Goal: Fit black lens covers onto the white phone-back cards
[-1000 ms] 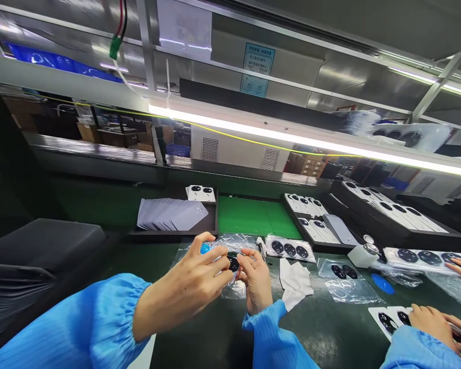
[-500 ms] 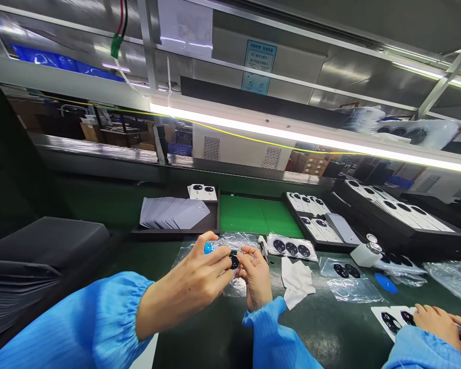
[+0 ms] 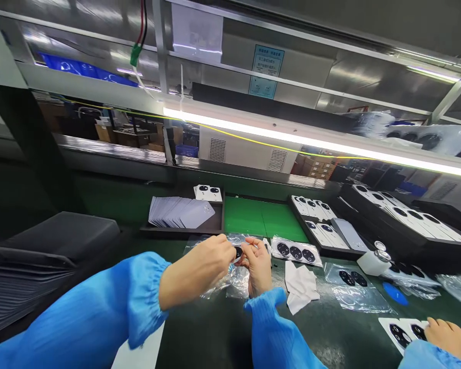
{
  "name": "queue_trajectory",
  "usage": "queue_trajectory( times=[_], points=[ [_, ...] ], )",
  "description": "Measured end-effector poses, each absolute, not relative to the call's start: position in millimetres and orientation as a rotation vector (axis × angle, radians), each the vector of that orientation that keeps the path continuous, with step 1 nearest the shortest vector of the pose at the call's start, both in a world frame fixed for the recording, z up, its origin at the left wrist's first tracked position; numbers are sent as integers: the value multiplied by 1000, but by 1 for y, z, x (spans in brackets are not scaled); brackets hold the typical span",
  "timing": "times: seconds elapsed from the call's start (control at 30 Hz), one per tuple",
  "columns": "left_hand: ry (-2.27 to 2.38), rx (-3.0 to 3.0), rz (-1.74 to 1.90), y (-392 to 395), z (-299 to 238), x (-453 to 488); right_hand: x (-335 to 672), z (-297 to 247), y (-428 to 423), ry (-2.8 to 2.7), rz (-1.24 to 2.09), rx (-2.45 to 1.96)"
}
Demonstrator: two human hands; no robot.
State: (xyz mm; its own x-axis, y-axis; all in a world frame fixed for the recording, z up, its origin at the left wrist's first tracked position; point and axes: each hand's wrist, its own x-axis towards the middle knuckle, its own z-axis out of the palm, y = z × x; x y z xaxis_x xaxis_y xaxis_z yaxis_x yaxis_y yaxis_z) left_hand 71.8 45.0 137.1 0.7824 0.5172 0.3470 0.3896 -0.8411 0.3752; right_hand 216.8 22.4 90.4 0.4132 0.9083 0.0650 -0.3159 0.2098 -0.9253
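Above the dark green bench, my left hand (image 3: 202,264) is closed, palm down, its fingertips at a small black round lens plate (image 3: 238,252). My right hand (image 3: 258,266) pinches the same plate from the other side between thumb and fingers. Most of the plate is hidden by the fingers. A scrap of blue (image 3: 231,267) shows under my left fingertips; what it is, I cannot make out. Crumpled clear plastic film (image 3: 238,281) lies beneath and behind both hands. Right of my right hand are a white cloth (image 3: 301,287) and a bagged strip of black round plates (image 3: 295,251).
Behind stand a tray of grey phone back panels (image 3: 180,212) and a tray of white cards (image 3: 326,233). A white pump bottle (image 3: 373,261) and a blue disc (image 3: 395,293) sit at right. Another person's hand (image 3: 447,335) rests at lower right. Black folders (image 3: 54,246) stand left.
My left hand has turned palm down and its fingers have closed in towards the plate. The blue thing in it is now mostly hidden. My right hand keeps its pinch. The view has shifted slightly.
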Motion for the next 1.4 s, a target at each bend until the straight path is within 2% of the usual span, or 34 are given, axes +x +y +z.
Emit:
queue_trajectory(
  times=[0.3, 0.53, 1.0, 1.4],
  points=[
    [651, 2036, 601, 75, 153, 78, 208, 90, -11, -953, 807, -1048],
    [602, 1834, 607, 68, 150, 87, 210, 77, -21, -1070, 663, -1129],
    [583, 1866, 670, 70, 151, 90, 209, 68, -29, -996, 735, -1049],
    [557, 2309, 936, 47, 132, 78, 207, 61, -21, -1023, 783, -996]
  ],
)
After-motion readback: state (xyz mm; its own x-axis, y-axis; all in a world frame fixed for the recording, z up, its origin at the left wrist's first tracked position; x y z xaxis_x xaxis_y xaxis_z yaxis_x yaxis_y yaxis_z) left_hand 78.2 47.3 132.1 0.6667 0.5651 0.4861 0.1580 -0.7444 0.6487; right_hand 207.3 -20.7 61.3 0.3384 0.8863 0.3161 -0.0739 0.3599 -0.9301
